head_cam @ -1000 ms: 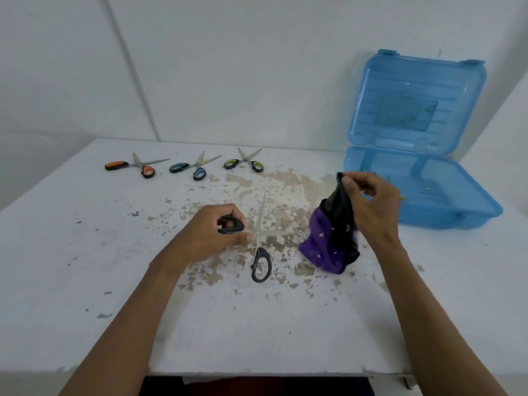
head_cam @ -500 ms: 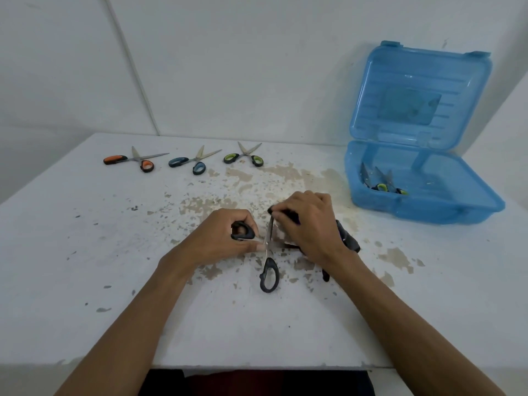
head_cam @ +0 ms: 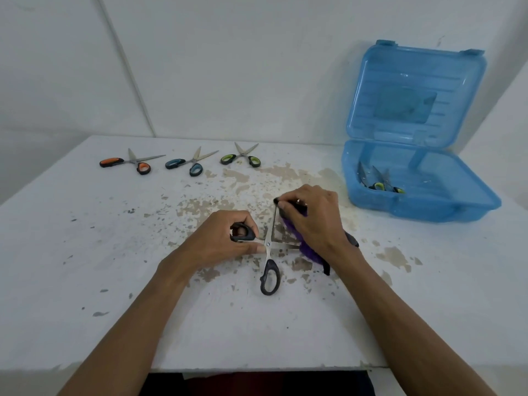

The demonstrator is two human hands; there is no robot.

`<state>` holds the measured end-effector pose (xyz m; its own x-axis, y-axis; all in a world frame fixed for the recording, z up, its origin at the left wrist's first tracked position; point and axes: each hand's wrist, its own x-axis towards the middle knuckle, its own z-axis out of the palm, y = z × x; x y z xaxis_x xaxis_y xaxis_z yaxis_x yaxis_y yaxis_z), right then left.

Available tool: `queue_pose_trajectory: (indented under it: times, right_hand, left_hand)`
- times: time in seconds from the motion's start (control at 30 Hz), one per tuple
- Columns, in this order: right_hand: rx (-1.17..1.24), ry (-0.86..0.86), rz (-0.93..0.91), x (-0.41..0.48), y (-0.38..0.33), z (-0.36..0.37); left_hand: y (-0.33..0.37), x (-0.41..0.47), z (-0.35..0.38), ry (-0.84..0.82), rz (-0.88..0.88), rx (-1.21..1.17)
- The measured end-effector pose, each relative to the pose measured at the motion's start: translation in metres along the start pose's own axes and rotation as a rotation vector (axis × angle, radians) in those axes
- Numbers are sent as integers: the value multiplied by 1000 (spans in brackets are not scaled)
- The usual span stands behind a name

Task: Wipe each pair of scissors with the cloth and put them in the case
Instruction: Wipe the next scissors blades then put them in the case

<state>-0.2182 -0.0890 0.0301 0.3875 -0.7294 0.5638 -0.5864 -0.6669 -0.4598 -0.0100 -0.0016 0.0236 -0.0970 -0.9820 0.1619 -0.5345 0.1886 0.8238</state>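
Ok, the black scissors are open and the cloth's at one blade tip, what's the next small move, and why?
Probably slide the cloth down the far-pointing blade toward the pivot: the right hand pinches it at that blade's tip, the left hand steadies the black scissors by one handle loop.

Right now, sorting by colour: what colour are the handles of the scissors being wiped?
Black. The scissors show it best in the head view.

Counter (head_cam: 85, 252): white painted top, paint flaked to tan patches across the middle, with dark specks. Back wall (head_cam: 257, 67): plain white. Side wall (head_cam: 511, 115): white, at right. Thin white pipe (head_cam: 125, 67): slants up the back wall. Light: soft, even.
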Motion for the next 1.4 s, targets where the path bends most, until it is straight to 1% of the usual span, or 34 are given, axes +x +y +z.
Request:
queue_pose_trajectory:
  times: [0.1, 0.2, 0.3, 0.37, 0.43, 0.53, 0.63, 0.7, 0.77, 0.83, 0.87, 0.93, 1.03, 1.13, 1.27, 1.33, 1.4]
  right_hand:
    - [92, 194, 133, 5, 12, -12]
    - [100, 309, 145, -2, 10, -23]
    - [21, 309, 48, -10, -6, -17]
    - [-13, 259, -32, -16, -20, -3]
    - [-39, 208, -96, -19, -31, 9]
    - [-70, 205, -119, -20, -32, 17]
    - [-100, 216, -57, -16, -21, 14]
    - [-108, 240, 27, -12, -10, 10]
    - [-68, 283, 130, -7, 1, 3]
    - [31, 330, 217, -5, 9, -3]
    - [93, 358, 233, -6, 11, -5]
    - [200, 395, 202, -10, 4, -6]
    - [295, 335, 136, -17, -14, 0]
    - [275, 284, 114, -18, -19, 8]
    - [244, 374, 192, -11, -5, 0]
    - [287, 410, 258, -9, 0, -7]
    - [327, 430, 281, -10, 0, -12]
  left_hand:
    - [0, 1, -3, 39, 11, -20]
    - [-1, 2, -9, 190, 9, -19]
    - [-4, 3, -11, 375, 2, 10]
    - [-3, 3, -8, 438, 8, 19]
    - [-1, 3, -4, 434, 50, 39]
    - [2, 2, 2, 407, 88, 33]
    - [2, 2, 1, 414, 76, 41]
    - [2, 2, 1, 425, 65, 35]
    - [2, 2, -1, 437, 47, 5]
    - [1, 2, -1, 442, 42, -16]
    - [1, 3, -1, 445, 42, -17]
    - [0, 3, -1, 452, 40, -25]
    - [1, 5, -1, 463, 34, -52]
    - [2, 5, -1, 416, -4, -173]
    - [4, 5, -1, 372, -36, -276]
    - [3, 5, -2, 383, -36, -284]
    - [0, 5, 0, 429, 1, -195]
